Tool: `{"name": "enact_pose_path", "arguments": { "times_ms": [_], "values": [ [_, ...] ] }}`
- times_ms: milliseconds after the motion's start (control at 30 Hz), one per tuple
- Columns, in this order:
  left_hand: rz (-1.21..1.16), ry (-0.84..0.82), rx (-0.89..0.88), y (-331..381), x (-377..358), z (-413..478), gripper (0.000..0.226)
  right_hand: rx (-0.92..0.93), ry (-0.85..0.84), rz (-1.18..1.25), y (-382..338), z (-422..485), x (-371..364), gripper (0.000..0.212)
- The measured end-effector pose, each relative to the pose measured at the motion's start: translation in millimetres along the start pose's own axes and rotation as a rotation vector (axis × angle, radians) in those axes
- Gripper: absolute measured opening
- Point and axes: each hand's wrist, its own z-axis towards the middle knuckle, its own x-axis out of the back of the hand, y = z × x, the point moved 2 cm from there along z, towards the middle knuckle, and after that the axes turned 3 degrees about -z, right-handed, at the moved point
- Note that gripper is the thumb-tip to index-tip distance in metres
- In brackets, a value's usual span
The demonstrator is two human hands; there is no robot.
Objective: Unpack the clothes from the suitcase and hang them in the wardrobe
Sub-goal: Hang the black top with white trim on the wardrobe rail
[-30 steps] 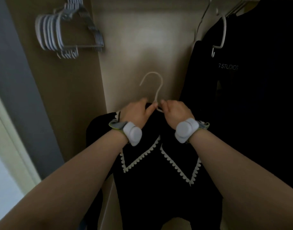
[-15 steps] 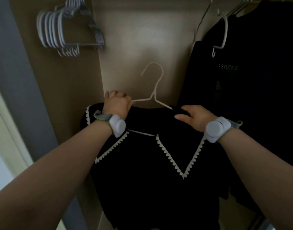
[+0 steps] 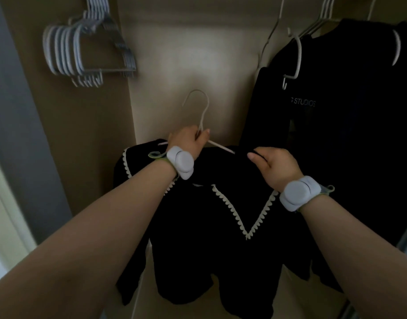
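Wardrobe (image 3: 186, 54): two hands (image 3: 188, 140) (image 3: 276, 164), one hanger (image 3: 203, 111), one top (image 3: 209, 249).

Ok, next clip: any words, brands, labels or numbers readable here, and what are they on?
"G STUDIOS": pale print on the chest of the black top hanging at the right. Any letters before the G cannot be made out.
Nothing else in the frame carries readable text.

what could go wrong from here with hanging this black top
The left hand grips the white hanger at its neck. The right hand only pinches the black top at the shoulder, where bare hanger arm shows, so that side may slide off. As it is raised, the hook could snag the dark garment hanging close on the right.
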Motion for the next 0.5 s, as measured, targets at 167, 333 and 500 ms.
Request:
{"name": "enact_pose_path", "arguments": {
  "times_ms": [167, 333, 500],
  "values": [
    [-0.078, 0.041, -0.001, -3.0, 4.2, 14.1, 0.044, -0.035, -0.084, -0.031, -1.2, -6.9, 17.9, 0.037],
    [-0.164, 0.015, -0.111, 19.3, 1.8, 32.6, 0.044, -0.054, -0.185, -0.142, -8.3, 9.4, 30.6, 0.031],
    [-0.189, -0.041, -0.182, 21.3, 0.5, 57.4, 0.039, -0.097, -0.092, -0.193, -23.3, 20.0, 41.9, 0.031]
  ]
}}
